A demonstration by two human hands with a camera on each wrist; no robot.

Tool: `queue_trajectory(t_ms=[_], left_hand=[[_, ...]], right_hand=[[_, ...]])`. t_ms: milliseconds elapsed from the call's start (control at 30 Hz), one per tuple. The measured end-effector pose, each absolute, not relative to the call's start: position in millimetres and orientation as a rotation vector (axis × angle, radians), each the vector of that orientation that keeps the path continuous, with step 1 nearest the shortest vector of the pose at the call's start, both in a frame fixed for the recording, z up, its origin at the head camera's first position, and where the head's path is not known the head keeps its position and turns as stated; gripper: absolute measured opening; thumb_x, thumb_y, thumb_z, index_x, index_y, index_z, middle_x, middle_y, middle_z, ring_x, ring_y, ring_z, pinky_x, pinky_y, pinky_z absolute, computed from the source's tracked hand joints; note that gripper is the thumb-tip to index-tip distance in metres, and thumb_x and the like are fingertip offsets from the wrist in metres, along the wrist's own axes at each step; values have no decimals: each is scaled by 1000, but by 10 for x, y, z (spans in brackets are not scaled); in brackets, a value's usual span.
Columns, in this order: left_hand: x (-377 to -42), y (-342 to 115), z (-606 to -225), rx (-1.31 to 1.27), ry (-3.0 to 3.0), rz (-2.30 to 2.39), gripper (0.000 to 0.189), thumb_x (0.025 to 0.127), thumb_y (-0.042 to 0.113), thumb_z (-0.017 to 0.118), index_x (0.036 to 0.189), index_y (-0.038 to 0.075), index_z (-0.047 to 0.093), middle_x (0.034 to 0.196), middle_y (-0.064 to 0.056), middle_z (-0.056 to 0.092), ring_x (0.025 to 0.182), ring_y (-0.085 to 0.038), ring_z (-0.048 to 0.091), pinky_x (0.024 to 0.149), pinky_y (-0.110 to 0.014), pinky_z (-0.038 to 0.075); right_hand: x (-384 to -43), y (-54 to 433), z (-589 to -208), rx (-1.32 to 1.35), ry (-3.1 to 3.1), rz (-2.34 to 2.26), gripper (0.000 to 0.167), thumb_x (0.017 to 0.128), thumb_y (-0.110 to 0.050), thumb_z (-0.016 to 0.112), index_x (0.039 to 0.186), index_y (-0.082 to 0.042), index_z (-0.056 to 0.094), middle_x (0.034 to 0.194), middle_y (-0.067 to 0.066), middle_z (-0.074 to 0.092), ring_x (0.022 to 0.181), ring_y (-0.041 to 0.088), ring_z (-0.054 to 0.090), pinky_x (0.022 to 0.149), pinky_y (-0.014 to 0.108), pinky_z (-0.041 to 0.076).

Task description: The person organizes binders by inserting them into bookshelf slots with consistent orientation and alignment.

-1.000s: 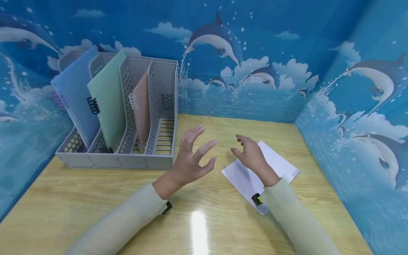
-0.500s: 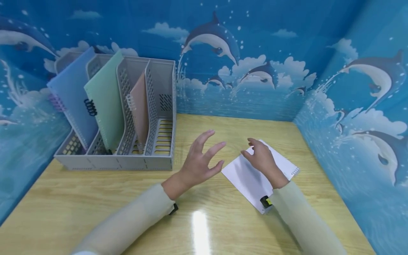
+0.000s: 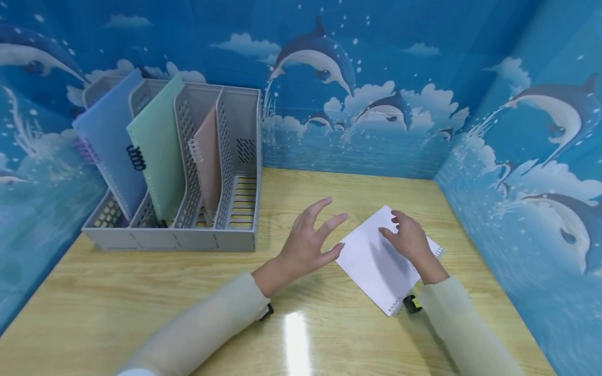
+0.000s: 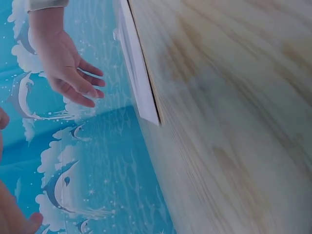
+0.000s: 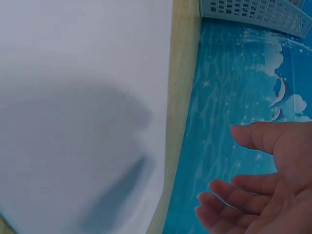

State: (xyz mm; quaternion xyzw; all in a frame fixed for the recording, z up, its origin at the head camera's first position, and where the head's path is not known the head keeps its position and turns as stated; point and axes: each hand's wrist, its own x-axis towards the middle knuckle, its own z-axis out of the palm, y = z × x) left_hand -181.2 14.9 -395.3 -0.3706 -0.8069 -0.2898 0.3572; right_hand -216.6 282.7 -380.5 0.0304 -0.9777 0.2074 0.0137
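A white ring-bound notebook (image 3: 376, 256) lies flat and askew on the table, its spiral edge toward the lower right. Above it hovers my right hand (image 3: 410, 241), fingers loosely bent and holding nothing; its shadow falls on the page in the right wrist view. My left hand (image 3: 308, 243) is at the notebook's left corner, fingers spread and nothing in them; the head view does not settle whether the thumb touches the corner. In the left wrist view, the notebook (image 4: 139, 68) appears edge-on below the right hand (image 4: 66, 63).
A grey file rack (image 3: 169, 239) stands at the back left. Its slots hold a blue notebook (image 3: 113, 141), a green notebook (image 3: 160, 151) and a smaller brown notebook (image 3: 209, 162); the rightmost slot shows a bare slatted floor. Dolphin-print curtains (image 3: 367, 141) border the wooden table (image 3: 197, 297).
Both hands have moved to the right, the right one farther over the notebook and the left one to its left corner. The notebook and rack have stayed put.
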Motion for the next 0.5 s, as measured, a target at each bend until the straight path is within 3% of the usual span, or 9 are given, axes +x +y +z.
queue_trajectory(t_ms=[500], left_hand=[[-1714, 381, -3948, -988, -2295, -751, 65, 84, 36, 73, 140, 22, 44, 145, -15, 36, 131, -28, 42, 93, -53, 48]], right_hand=[[-2153, 3235, -3913, -129, -3086, 614, 67, 94, -26, 60, 140, 14, 34, 127, 34, 53, 112, 46, 55, 92, 57, 46]])
